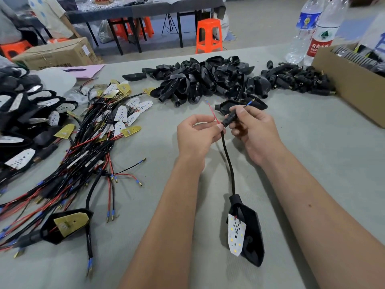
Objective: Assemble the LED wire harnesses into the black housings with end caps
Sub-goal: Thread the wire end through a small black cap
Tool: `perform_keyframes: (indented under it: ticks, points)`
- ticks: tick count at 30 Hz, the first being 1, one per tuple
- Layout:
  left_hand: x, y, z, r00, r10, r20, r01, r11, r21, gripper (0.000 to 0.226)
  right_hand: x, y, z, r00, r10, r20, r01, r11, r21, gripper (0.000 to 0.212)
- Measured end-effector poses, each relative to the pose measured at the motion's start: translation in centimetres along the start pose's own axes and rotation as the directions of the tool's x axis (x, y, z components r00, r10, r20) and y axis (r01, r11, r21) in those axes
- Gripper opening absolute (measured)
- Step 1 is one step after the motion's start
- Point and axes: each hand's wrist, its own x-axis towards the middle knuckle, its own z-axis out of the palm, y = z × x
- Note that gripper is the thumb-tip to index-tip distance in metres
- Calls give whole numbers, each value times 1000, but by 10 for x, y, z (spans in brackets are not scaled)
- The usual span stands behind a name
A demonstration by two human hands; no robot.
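Threading the two loose wires through the end cap (pixel 230 118) looks like the step in hand. The right hand (pixel 253 132) pinches the cap between thumb and fingers, while the left hand (pixel 196 133) pinches the black sleeved cable (pixel 228 161) just below it, fingers clamped together on the sleeve. One red wire (pixel 212 113) rises to the left of the cap and one blue-tipped wire (pixel 249 104) pokes out to its right. To do it well, I judge both wires should be kept straight and side by side, fed together, with the cap then slid down along the sleeve without kinking it.

The cable runs down to one black housing (pixel 251 240) lying on the bench (pixel 187 205) near the person, with one white LED board (pixel 236 234) sitting in it. A second fitted housing (pixel 66 225), holding a yellow board, lies at the left.

Loose harnesses (pixel 100 142) make a tangled heap, too many to count; likewise the pile of empty housings (pixel 200 80) and the pile of caps (pixel 298 79) beyond. Two water bottles (pixel 318 36) stand beside one cardboard box (pixel 350 84).
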Motion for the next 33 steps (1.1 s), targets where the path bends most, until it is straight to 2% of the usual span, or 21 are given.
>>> perform_keyframes:
  ticks: [6,11,15,17,20,24,27,30,33]
  points:
    - [4,1,-3,1000,-6,0,6,1000,24,21,0,-1,2,1000,2,30,-1,999,-33,24]
    - [10,11,-8,999,-6,52,17,976,-219,18,-4,3,4,990,-25,139,53,977,-205,26]
    - [14,8,-13,1000,8,10,-7,991,-135,27,-5,4,5,981,-34,192,88,956,-280,26]
    - [14,5,-14,1000,15,1,-15,997,-79,22,-5,4,5,980,-33,195,89,955,-283,25]
    - [14,5,-18,997,74,17,-74,997,3,8,-5,4,4,986,-27,166,72,961,-266,25]
    - [17,8,-21,999,27,23,-28,999,44,20,-4,3,4,994,-14,111,37,977,-210,25]
    - [17,9,-24,997,8,76,-20,986,167,27,-4,1,5,999,-19,49,27,986,-165,26]
    - [15,7,-27,989,40,139,-77,960,269,27,-3,-2,4,998,3,-56,-6,999,-50,26]
    - [14,6,-29,967,97,237,-160,951,266,18,-1,-4,2,990,26,-136,-21,999,42,27]
